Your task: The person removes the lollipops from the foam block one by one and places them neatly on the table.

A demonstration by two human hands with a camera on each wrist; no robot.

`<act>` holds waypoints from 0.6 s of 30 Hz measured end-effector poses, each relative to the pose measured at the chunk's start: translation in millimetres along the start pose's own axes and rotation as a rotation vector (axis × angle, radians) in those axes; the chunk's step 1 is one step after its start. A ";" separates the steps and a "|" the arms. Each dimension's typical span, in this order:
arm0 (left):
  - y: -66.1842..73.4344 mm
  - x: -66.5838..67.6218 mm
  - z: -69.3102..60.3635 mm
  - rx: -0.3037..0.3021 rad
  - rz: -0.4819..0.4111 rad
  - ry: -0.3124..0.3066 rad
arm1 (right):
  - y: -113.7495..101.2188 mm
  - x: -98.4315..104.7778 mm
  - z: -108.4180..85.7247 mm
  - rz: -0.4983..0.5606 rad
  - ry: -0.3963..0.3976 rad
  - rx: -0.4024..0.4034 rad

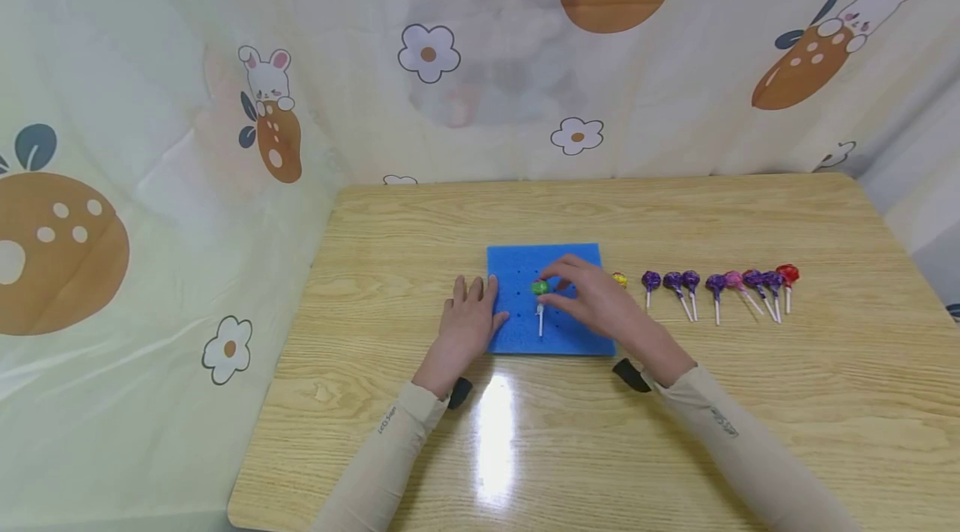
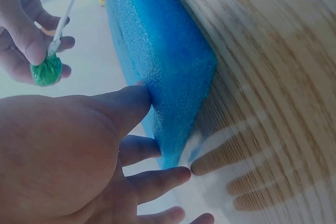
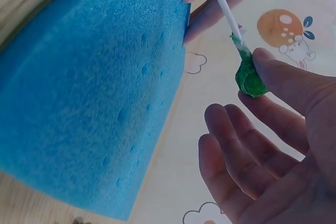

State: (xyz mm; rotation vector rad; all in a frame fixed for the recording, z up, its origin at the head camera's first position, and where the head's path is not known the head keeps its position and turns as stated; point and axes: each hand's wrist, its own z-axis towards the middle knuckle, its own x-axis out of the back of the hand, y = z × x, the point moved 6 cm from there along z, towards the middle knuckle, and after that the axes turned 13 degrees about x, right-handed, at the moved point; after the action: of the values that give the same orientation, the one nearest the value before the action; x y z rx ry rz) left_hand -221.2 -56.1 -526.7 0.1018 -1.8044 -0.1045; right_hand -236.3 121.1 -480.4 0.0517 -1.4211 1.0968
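A green-wrapped lollipop [image 3: 251,77] is pinched by its candy end between the thumb and index finger of my right hand [image 1: 600,298]. In the head view its white stick points toward me, over a blue foam block [image 1: 517,340]. Small holes dot the top of the block, as the right wrist view shows. My left hand [image 1: 467,323] rests at the block's left edge, its thumb and fingers extended against it. In the left wrist view the thumb [image 2: 128,106] touches the foam.
Right of the block lies a row of lollipops: a yellow one [image 1: 619,278] partly behind my right hand, several purple ones [image 1: 651,280], a pink one [image 1: 733,280] and a red one [image 1: 787,273]. A patterned curtain [image 1: 495,82] hangs behind the wooden table [image 1: 390,248].
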 end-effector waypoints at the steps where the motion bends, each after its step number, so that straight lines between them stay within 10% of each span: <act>1: 0.0 0.1 -0.2 0.000 -0.002 -0.001 | 0.2 0.9 -1.3 0.010 0.000 -0.004; 18: -0.4 2.6 -2.3 -0.019 -0.017 0.002 | 11.1 19.5 -17.8 0.050 0.006 -0.070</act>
State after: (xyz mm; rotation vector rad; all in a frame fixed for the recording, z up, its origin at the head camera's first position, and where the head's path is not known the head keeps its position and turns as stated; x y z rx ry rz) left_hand -219.6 -56.8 -523.6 0.1032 -1.8001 -0.1333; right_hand -234.2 149.2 -475.3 -0.0380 -1.4608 1.0863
